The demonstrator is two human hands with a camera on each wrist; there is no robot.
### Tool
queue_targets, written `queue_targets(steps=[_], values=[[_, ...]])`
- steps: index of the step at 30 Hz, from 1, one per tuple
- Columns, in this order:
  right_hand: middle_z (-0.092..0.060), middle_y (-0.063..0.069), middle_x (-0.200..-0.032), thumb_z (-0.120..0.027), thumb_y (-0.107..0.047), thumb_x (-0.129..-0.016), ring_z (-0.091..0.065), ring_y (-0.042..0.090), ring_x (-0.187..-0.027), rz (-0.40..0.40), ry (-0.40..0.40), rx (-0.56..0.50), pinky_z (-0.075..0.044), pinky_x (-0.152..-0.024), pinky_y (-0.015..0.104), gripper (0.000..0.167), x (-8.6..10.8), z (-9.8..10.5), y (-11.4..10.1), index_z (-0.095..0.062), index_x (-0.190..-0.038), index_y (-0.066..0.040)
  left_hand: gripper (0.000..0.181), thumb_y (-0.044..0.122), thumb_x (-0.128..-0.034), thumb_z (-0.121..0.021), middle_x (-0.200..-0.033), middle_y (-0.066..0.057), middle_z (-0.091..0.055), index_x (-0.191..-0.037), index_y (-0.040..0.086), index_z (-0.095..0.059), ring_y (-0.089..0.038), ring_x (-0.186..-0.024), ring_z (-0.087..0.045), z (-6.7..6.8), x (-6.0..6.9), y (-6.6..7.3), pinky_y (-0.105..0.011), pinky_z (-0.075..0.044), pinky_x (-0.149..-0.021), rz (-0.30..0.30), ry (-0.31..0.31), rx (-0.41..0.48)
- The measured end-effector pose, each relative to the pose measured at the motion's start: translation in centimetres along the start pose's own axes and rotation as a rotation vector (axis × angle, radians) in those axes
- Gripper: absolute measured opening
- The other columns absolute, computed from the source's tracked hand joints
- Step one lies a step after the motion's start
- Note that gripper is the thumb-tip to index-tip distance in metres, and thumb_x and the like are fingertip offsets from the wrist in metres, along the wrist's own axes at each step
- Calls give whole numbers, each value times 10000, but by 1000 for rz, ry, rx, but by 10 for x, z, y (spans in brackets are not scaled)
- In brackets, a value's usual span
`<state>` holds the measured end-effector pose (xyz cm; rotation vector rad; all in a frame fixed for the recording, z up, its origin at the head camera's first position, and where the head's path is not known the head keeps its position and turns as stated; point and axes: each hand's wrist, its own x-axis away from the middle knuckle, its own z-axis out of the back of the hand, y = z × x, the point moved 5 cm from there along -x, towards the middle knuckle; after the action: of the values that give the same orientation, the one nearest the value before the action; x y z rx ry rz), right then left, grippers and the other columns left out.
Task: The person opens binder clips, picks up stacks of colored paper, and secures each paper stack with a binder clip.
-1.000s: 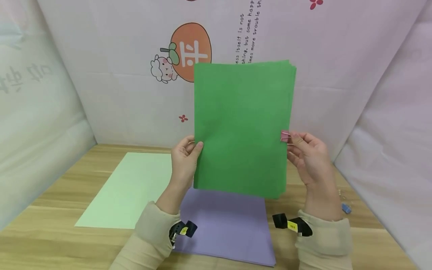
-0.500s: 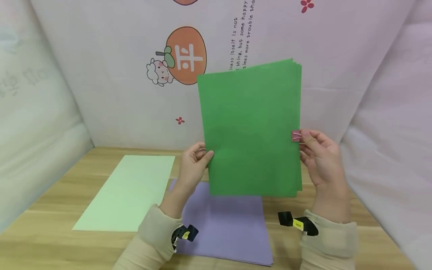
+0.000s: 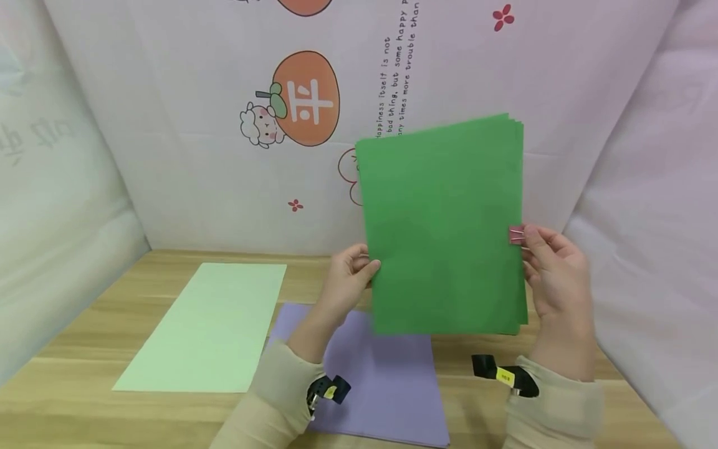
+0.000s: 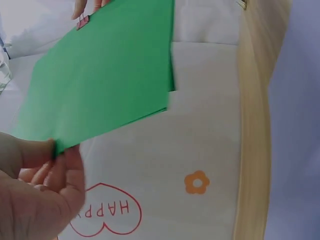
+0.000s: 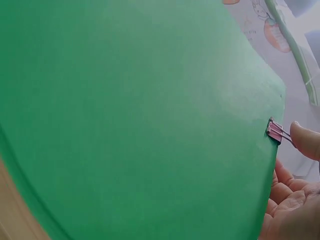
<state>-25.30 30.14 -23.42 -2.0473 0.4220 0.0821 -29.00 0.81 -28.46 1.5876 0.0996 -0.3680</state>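
Several green sheets of paper (image 3: 443, 237) are held up as a slightly fanned stack above the table. A pink binder clip (image 3: 516, 235) bites their right edge, its wire handles (image 5: 286, 134) pointing outward. My left hand (image 3: 346, 280) pinches the left edge of the stack between thumb and fingers. At the opposite edge my right hand (image 3: 561, 280) grips the clip's handles, thumb in front. In the right wrist view its other fingers (image 5: 284, 192) are partly hidden behind the paper.
Purple paper (image 3: 387, 386) lies on the wooden table (image 3: 67, 374) below the green stack, partly covered by my left arm. A pale green sheet (image 3: 207, 327) lies to its left. White printed cloth (image 3: 185, 143) stands at the back and sides.
Both hands have carried the green stack to the right and slightly down within the head view. The stack has tilted, its left side now lower. Both grips look the same.
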Motion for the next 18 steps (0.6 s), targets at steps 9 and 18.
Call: queue_targets(steps=[9, 18], values=[[-717, -57, -766, -743, -124, -884, -597, 58, -634, -5, 166, 45, -436, -564, 167, 47, -5, 26, 0, -739, -837, -130, 81, -72, -967, -542, -722, -57, -612, -1024, -86, -599, -97, -687, -557, -26, -7, -10, -258, -535, -650, 58, -118, -81], [-722, -45, -698, -756, -92, -862, -600, 71, -571, -12, 277, 9, -421, -522, 183, 78, -7, 56, -6, -778, -789, -106, 116, -45, -926, -630, -977, -196, -748, -1032, -53, -675, -212, -841, -719, -54, -12, -14, -236, -565, -674, 2, -83, -332]])
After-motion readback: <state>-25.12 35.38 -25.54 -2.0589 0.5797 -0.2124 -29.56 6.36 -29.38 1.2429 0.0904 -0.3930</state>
